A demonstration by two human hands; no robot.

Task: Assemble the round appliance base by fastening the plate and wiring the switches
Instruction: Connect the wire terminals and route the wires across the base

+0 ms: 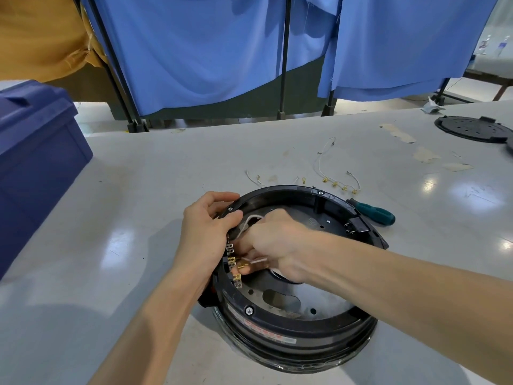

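While right hand [277, 245] pinches wire [257, 261], inside base [305, 343]

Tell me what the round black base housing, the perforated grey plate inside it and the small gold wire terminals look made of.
Round black base housing: likely moulded plastic, semi-gloss, with moulded ribs and screw bosses. Perforated grey plate: sheet metal, judging by its bright reflections and punched holes. Small gold wire terminals: probably brass or brass-plated, judging by their yellow metallic shine.
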